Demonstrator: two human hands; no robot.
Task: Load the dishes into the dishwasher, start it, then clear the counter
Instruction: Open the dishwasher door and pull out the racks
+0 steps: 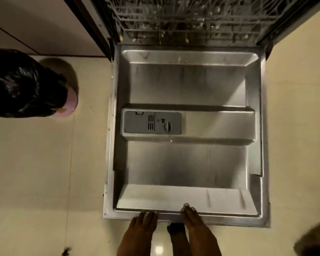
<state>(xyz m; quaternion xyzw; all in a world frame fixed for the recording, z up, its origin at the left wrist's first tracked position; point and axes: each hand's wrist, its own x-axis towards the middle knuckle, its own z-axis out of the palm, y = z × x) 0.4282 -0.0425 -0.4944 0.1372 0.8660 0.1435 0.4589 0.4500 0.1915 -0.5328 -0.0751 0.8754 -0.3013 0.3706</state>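
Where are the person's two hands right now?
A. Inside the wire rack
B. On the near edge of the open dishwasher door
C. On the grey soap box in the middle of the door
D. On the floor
B: the left hand and the right hand both lie with straight fingers on the near edge of the open dishwasher door, far from the soap box and the rack.

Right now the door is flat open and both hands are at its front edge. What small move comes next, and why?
Probably take hold of the rack and slide it out over the dishwasher door. The left hand and right hand rest straight-fingered on the door's near edge, holding nothing, and the rack sits fully inside.
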